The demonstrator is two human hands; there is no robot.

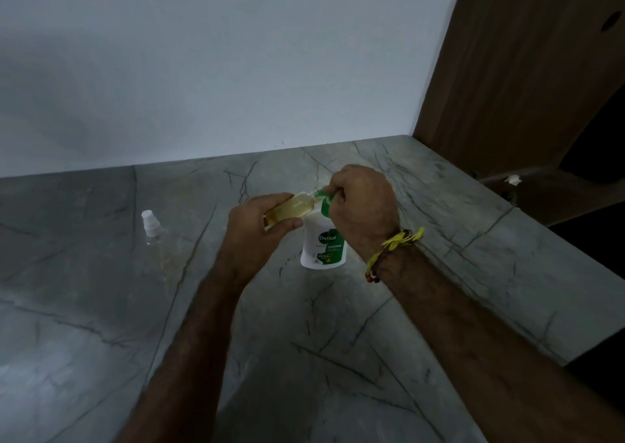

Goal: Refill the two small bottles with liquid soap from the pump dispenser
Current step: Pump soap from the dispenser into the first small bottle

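Observation:
A white Dettol pump dispenser (324, 244) with a green pump head stands on the grey marble counter (338, 341). My right hand (363, 205) curls over the green pump head from above. My left hand (252, 229) grips a small clear bottle (291, 210) holding yellowish soap, tilted with its mouth against the pump's spout. A second small clear bottle (153, 227) with a white cap stands upright on the counter to the left, apart from both hands.
A white wall runs behind the counter. A brown wooden panel (514, 70) rises at the right, with a dark opening below it. The counter's right edge drops off near the right forearm.

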